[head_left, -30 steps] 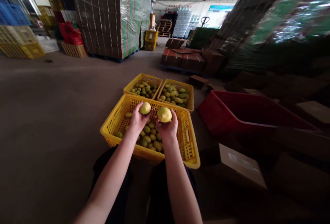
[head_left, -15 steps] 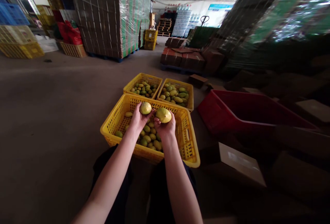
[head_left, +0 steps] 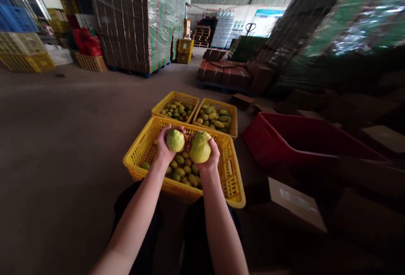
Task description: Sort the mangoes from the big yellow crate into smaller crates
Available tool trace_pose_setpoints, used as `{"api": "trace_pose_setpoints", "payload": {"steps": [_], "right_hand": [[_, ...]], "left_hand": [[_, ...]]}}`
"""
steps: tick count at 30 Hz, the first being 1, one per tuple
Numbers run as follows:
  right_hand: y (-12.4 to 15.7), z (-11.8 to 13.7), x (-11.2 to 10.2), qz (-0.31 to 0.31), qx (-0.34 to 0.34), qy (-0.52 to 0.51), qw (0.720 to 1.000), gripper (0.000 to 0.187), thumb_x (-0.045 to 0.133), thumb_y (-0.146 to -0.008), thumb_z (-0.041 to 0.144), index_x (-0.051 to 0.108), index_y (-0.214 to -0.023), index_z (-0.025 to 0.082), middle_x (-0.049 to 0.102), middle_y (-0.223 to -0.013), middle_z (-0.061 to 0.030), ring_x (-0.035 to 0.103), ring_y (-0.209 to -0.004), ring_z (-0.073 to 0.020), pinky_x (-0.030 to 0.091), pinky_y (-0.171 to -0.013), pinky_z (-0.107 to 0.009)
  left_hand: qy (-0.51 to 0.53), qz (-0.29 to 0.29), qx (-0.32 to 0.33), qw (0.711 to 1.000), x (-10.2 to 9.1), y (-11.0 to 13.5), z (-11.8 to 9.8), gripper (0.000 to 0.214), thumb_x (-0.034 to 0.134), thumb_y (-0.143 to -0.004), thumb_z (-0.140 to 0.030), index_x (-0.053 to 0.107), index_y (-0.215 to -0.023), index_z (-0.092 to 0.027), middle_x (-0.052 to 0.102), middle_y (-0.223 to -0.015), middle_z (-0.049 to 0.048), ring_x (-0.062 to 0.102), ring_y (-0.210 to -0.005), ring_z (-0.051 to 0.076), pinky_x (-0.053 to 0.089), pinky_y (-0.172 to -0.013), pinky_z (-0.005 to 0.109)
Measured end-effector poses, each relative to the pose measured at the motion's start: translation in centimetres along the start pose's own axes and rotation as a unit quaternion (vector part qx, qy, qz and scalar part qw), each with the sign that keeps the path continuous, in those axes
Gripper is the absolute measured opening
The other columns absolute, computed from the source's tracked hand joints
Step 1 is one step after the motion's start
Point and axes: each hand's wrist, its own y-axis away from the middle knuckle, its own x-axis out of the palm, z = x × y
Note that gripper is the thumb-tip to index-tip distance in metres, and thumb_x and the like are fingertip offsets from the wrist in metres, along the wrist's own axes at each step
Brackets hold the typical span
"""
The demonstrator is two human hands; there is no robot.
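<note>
My left hand [head_left: 163,148] is closed round a small yellow-green mango [head_left: 175,140]. My right hand [head_left: 211,159] grips a larger yellow-green mango [head_left: 200,147]. Both fruits are held side by side, turned up towards me, above a yellow plastic crate [head_left: 141,148] that stands on the floor between my knees. More green and yellow mangoes [head_left: 183,169] lie in this crate. Behind it stand two smaller yellow crates, one on the left [head_left: 165,101] and one on the right [head_left: 234,119], each holding mangoes.
A red crate [head_left: 278,140] lies to the right, with cardboard boxes [head_left: 295,203] nearer me. Wrapped pallet stacks [head_left: 136,17] rise at the back left, and more stacked crates [head_left: 22,51] at far left. Low boxes on a pallet [head_left: 228,72] sit beyond the crates.
Both hands have turned the mangoes up towards me and drawn them closer, so the fruits look bigger. The crates have stayed where they were.
</note>
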Motion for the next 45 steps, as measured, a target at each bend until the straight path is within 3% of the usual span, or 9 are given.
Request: {"api": "trace_pose_setpoints", "payload": {"steps": [5, 9, 15, 23, 26, 30, 32, 39, 45], "right_hand": [[0.6, 0.1, -0.7, 0.099, -0.028, 0.064, 0.993, 0.038, 0.069, -0.051, 0.04, 0.065, -0.084, 0.021, 0.067, -0.072, -0.0034, 0.067, -0.078, -0.0269, 0.059, -0.068, -0.042], [1.1, 0.3, -1.1, 0.166, 0.031, 0.051, 0.984, 0.037, 0.069, -0.05, 0.045, 0.061, -0.075, 0.019, 0.063, -0.061, -0.0034, 0.065, -0.072, -0.0268, 0.055, -0.053, -0.037], [1.2, 0.9, -1.1, 0.13, 0.132, 0.031, 0.982, 0.034, 0.06, -0.058, 0.052, 0.054, -0.062, 0.019, 0.058, -0.051, -0.0055, 0.059, -0.049, -0.0238, 0.048, -0.037, -0.038], [1.5, 1.1, -0.7, 0.113, 0.095, 0.084, 0.985, 0.028, 0.064, -0.055, 0.044, 0.061, -0.064, 0.017, 0.061, -0.053, -0.0045, 0.06, -0.049, -0.0222, 0.05, -0.038, -0.035], [1.1, 0.9, -0.1, 0.049, 0.041, 0.054, 0.996, 0.025, 0.064, -0.064, 0.038, 0.065, -0.075, 0.015, 0.068, -0.066, -0.0059, 0.065, -0.058, -0.0203, 0.054, -0.046, -0.031], [-0.2, 0.2, 0.6, -0.122, 0.061, -0.027, 0.99, 0.025, 0.056, -0.083, 0.041, 0.065, -0.083, 0.017, 0.069, -0.067, -0.0025, 0.065, -0.055, -0.0155, 0.057, -0.053, -0.028], [-0.8, -0.1, 0.8, -0.167, 0.071, -0.057, 0.982, 0.022, 0.057, -0.085, 0.04, 0.063, -0.08, 0.019, 0.068, -0.063, -0.0002, 0.065, -0.052, -0.0148, 0.056, -0.052, -0.027], [-1.0, 0.0, 0.2, -0.283, 0.098, -0.107, 0.948, 0.006, 0.059, -0.08, 0.029, 0.058, -0.078, 0.022, 0.067, -0.059, 0.0044, 0.064, -0.053, -0.0142, 0.056, -0.052, -0.028], [-1.7, -0.4, -1.8, -0.35, 0.109, -0.089, 0.926, 0.013, 0.053, -0.079, 0.037, 0.054, -0.076, 0.025, 0.063, -0.056, 0.0052, 0.062, -0.052, -0.016, 0.055, -0.05, -0.031]], "left_hand": [[-0.113, 0.094, 0.022, 0.989, -0.5, 1.3, -1.3, 0.025, 0.058, -0.073, -0.031, 0.068, -0.057, -0.014, 0.068, -0.059, 0.0085, 0.069, -0.072, 0.024, 0.053, -0.063, 0.029], [-0.122, 0.136, -0.061, 0.981, -0.9, 2.2, -2.2, 0.025, 0.055, -0.074, -0.024, 0.068, -0.055, -0.015, 0.07, -0.063, 0.0127, 0.071, -0.078, 0.029, 0.054, -0.064, 0.034], [-0.065, 0.086, -0.219, 0.97, -1.4, 2.4, -2.4, 0.035, 0.043, -0.085, -0.02, 0.075, -0.071, -0.015, 0.072, -0.07, 0.0148, 0.072, -0.077, 0.031, 0.053, -0.06, 0.037], [-0.05, 0.06, -0.214, 0.974, -0.7, 2.2, -2.5, 0.03, 0.047, -0.085, -0.02, 0.075, -0.077, -0.012, 0.071, -0.066, 0.0117, 0.071, -0.07, 0.027, 0.052, -0.06, 0.032], [-0.026, 0.014, -0.171, 0.985, -0.1, 1.4, -2.0, 0.031, 0.047, -0.086, -0.029, 0.071, -0.082, -0.01, 0.067, -0.063, 0.0085, 0.064, -0.056, 0.019, 0.048, -0.05, 0.026], [0.039, -0.174, -0.139, 0.974, -0.4, -0.2, -0.3, 0.023, 0.052, -0.086, -0.037, 0.061, -0.081, -0.017, 0.061, -0.064, 0.0014, 0.058, -0.054, 0.013, 0.049, -0.051, 0.022], [0.053, -0.223, -0.142, 0.963, -0.8, -1.0, 0.8, 0.02, 0.052, -0.088, -0.036, 0.055, -0.078, -0.02, 0.057, -0.064, -0.0005, 0.058, -0.056, 0.012, 0.05, -0.053, 0.02], [0.113, -0.217, -0.152, 0.958, -1.4, -1.4, 2.0, 0.019, 0.044, -0.089, -0.027, 0.061, -0.094, -0.021, 0.061, -0.072, 0.0042, 0.062, -0.062, 0.017, 0.055, -0.053, 0.027], [0.136, -0.226, -0.136, 0.955, -1.4, -1.1, 1.1, 0.031, 0.038, -0.089, -0.022, 0.063, -0.106, -0.024, 0.065, -0.079, 0.0065, 0.068, -0.074, 0.022, 0.058, -0.058, 0.032]]}}
